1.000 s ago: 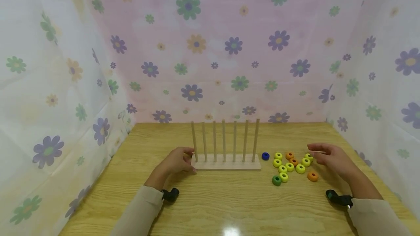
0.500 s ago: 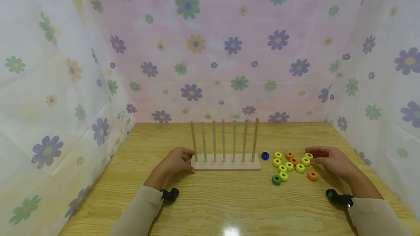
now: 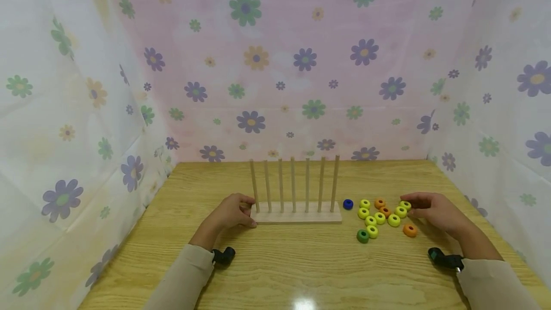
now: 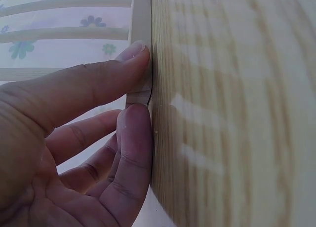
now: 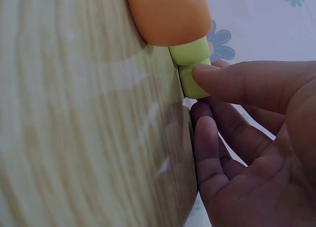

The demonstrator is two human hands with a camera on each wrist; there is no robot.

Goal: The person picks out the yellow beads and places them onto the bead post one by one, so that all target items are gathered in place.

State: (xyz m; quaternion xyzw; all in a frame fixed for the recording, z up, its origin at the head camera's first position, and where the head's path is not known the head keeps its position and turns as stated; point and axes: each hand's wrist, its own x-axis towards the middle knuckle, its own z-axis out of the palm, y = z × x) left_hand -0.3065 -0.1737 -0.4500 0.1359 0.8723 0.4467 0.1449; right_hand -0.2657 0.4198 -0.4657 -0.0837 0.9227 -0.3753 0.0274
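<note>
A pale wooden stand [image 3: 297, 217] with a row of upright bare pegs stands on the table. My left hand [image 3: 232, 210] grips the left end of its base, thumb at the front edge and a finger behind. In the left wrist view, the thumb [image 4: 106, 81] presses against the base. At the right, my right hand [image 3: 436, 210] has its thumb and index finger around the rearmost yellow ring bead [image 3: 404, 205] of the group. The right wrist view shows the thumb [image 5: 232, 84] against a yellow bead [image 5: 190, 84]; the index fingertip's contact is hidden.
Several yellow beads [image 3: 370, 221] lie loosely grouped right of the stand, with orange beads [image 3: 385, 212] among them. A blue bead [image 3: 348, 204] lies nearest the stand, a green bead [image 3: 363, 236] in front. Flowered cloth [image 3: 301, 123] encloses the table's back and sides.
My right hand has lowered slightly and moved left, its thumb and index finger coming around the yellow bead. My left hand stays on the stand.
</note>
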